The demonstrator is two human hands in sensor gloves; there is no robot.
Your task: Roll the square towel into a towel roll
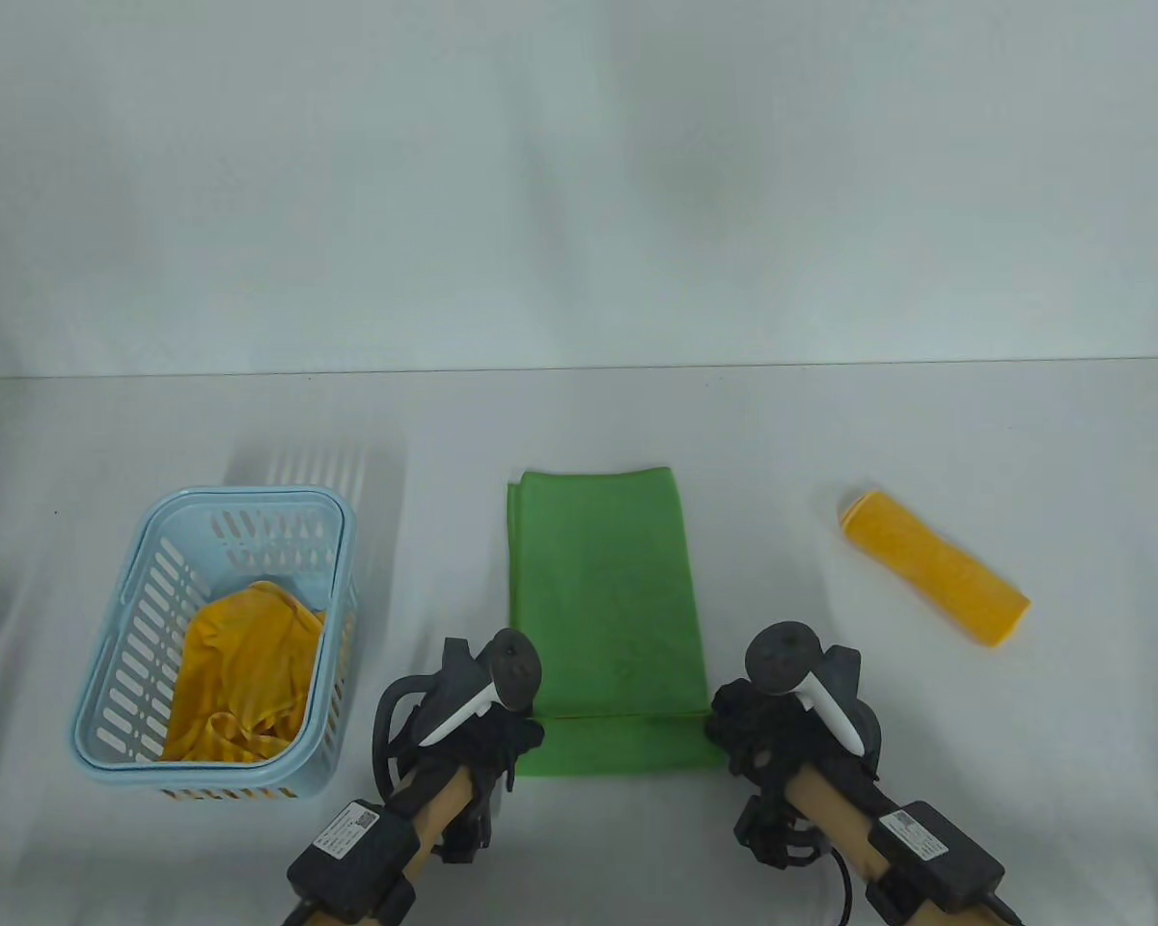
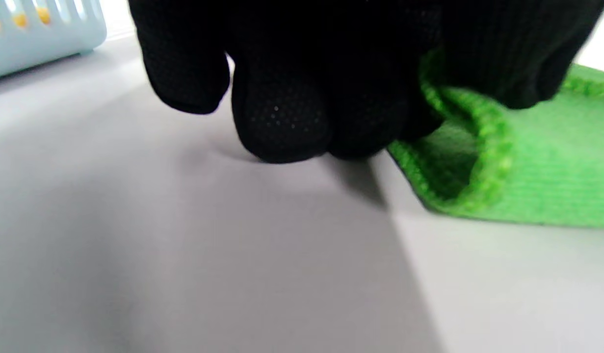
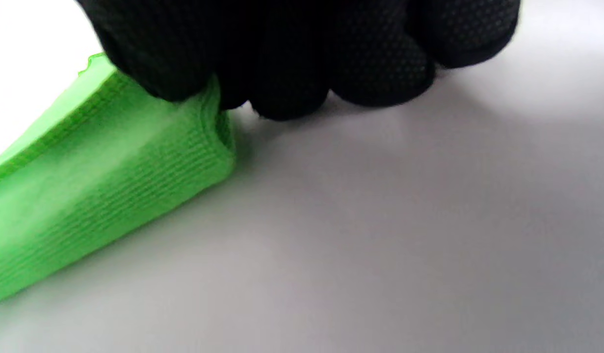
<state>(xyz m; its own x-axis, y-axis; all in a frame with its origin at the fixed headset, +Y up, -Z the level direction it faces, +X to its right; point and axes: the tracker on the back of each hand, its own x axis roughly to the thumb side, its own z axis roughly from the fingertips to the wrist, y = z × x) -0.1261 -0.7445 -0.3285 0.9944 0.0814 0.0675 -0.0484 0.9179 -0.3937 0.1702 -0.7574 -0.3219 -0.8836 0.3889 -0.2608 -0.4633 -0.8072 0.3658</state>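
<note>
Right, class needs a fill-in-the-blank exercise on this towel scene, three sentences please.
1. Both hands grip the near end of the ____ towel.
2. The rolled yellow towel lies to the ____ of it.
3. The loose yellow cloth sits inside the blue ____.

Missing words: green; right; basket

1. The towel (image 1: 603,598) is bright green, finely ribbed.
2. The rolled towel (image 1: 934,567) near the table's (image 1: 579,424) right edge is orange-yellow.
3. The slotted basket (image 1: 116,666) is pale blue, its crumpled cloth (image 1: 241,675) yellow.
4. Both gloves (image 1: 502,743) are black, dotted.
</note>
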